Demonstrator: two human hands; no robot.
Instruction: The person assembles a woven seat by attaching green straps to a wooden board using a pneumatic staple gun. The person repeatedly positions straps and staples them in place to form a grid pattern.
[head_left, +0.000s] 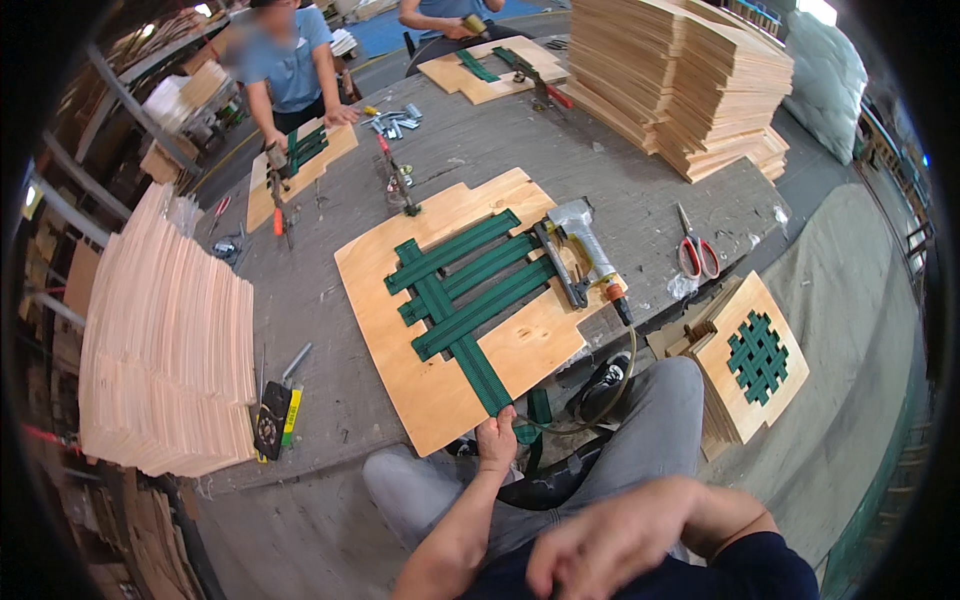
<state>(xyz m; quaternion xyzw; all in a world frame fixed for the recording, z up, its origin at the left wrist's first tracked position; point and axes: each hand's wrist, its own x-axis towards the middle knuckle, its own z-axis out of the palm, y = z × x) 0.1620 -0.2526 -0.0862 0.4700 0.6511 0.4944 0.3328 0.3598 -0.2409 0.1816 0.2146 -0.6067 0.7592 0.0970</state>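
My left hand (497, 440) pinches a green webbing strap (482, 375) at the near edge of a wooden panel (400, 385). This strap runs under and over several green straps (480, 305) that cross the panel's cut-out. Close to my lap hangs my right hand (615, 540), smeared by motion, so its fingers are unclear; it touches neither the panel nor a tool that I can make out. A grey staple gun (585, 245) with an air hose lies on the panel's right side. Loose green strap (538, 410) dangles below the table edge beside my left hand.
Stacked wooden panels (170, 340) stand at left, another stack (670, 80) at back right. Scissors (692, 250) lie on the right; a black-and-yellow tool (275, 415) on the left. A woven panel (757, 360) tops a low pile. Two people (290, 60) work across the table (320, 400).
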